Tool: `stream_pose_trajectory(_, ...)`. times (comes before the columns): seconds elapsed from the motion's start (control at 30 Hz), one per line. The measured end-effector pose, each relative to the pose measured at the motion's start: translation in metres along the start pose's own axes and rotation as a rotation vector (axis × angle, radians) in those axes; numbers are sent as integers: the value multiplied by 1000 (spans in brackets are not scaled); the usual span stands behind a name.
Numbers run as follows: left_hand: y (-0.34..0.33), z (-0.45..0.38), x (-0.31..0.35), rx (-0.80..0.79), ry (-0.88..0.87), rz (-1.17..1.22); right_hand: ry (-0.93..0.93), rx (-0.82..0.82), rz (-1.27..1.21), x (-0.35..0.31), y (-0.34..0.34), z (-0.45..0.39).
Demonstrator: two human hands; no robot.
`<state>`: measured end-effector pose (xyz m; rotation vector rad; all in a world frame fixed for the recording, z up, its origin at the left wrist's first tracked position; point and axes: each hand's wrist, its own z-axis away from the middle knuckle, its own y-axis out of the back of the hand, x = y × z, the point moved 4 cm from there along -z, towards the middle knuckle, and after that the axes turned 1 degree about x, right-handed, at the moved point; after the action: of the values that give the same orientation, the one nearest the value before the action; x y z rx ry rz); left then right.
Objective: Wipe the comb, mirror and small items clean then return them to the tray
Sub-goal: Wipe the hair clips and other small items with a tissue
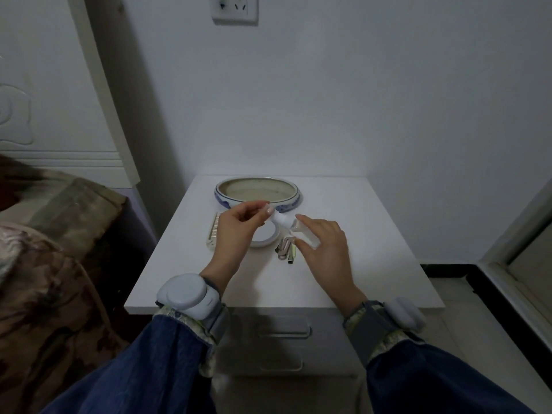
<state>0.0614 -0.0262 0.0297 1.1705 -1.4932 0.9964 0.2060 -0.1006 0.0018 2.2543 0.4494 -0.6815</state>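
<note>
A blue-and-white round ceramic tray (286, 206) stands at the back of the white nightstand. In front of it lie a pale comb (214, 231), a round white mirror (265, 234) and several hair clips (286, 250). My right hand (322, 243) holds a small clear bottle (304, 233) above the clips. My left hand (236, 228) pinches the bottle's white cap (280, 219) between thumb and fingertips. The hands partly hide the mirror and the comb.
The white nightstand (373, 234) has drawers below its front edge. A bed with a patterned brown blanket (53, 264) lies close on the left, beside a white headboard. A wall with a socket (234, 8) rises behind, and a door frame is on the right.
</note>
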Motion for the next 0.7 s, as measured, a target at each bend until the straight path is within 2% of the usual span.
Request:
stream_pose_trajectory(0.17,-5,1,-2,-11,8,-15,-109,-7,-70,-3,3,0)
stream_pose_trajectory(0.7,-11,3,8,-86,-14,-57,-167,-22,-178,-8,9,3)
